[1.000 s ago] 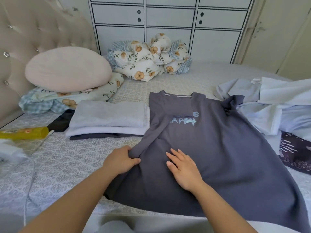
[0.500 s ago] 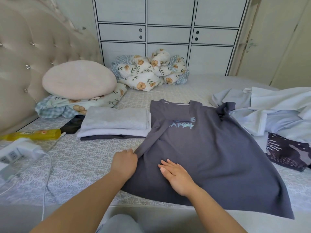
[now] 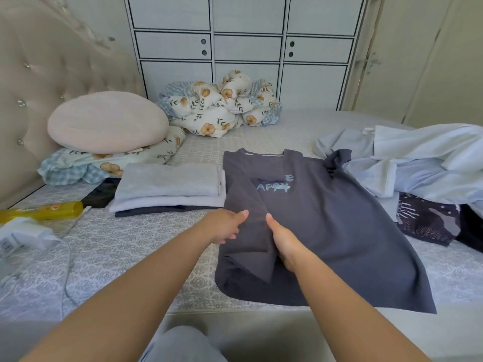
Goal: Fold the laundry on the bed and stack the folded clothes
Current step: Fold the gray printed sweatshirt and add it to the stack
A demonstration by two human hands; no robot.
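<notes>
A dark grey T-shirt (image 3: 339,231) with pale blue lettering lies front-up on the bed, its left side folded inward over the chest. My left hand (image 3: 224,226) grips the outer edge of that folded strip, thumb on top. My right hand (image 3: 283,241) holds the strip's inner edge, fingers partly tucked under the cloth. To the left sits a stack of folded clothes (image 3: 170,189): light grey on top, white below, a dark piece at the bottom. Unfolded pale blue and white laundry (image 3: 418,168) is heaped at the right, with a dark patterned garment (image 3: 428,220) beneath it.
A pink round cushion (image 3: 107,121) rests on a floral pillow by the padded headboard (image 3: 52,82). A bundled floral quilt (image 3: 222,108) lies at the far side before white cabinets. A yellow bottle (image 3: 41,210), a white charger with cable (image 3: 23,236) and a dark phone (image 3: 99,194) lie at left.
The shirt's left side has been folded further inward. My left hand moved right onto the fold's edge; my right hand turned from lying flat on the shirt to holding the folded strip.
</notes>
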